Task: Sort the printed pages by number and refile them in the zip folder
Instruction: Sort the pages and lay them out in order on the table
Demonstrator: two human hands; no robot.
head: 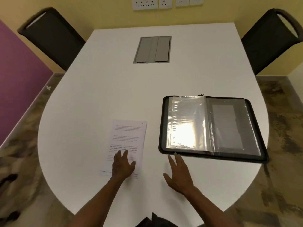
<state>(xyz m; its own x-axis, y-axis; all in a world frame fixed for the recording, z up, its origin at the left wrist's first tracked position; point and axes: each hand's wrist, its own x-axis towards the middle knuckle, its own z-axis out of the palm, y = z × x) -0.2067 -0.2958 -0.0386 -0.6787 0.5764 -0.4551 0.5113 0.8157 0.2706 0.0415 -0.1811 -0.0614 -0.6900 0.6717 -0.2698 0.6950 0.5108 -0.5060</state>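
Resting flat on the lower part of a stack of white printed pages, the left hand has its fingers straight and spread a little, pressing the paper and gripping nothing. How many sheets the stack holds cannot be counted; only the top page shows, with several blocks of small dark text too blurred to read, and a slight offset at the upper right edge hints at more sheets beneath. The stack lies on the white rounded table, near the front edge and left of the middle.

The right hand is open as well, fingers stretched and fanned, palm down over the bare tabletop, holding nothing. Its fingertips reach just short of the near left corner of the one black zip folder, which lies opened flat to the right of the pages, well apart from them. Inside the folder are clear plastic sleeves; their number cannot be told, though the left side glares with reflected light and the right side shows a darker panel through the plastic.

One grey rectangular cable hatch with two flaps sits in the table's far middle. Two black chairs stand at the far corners, one on the left and one on the right. Four white socket plates line the yellow wall.
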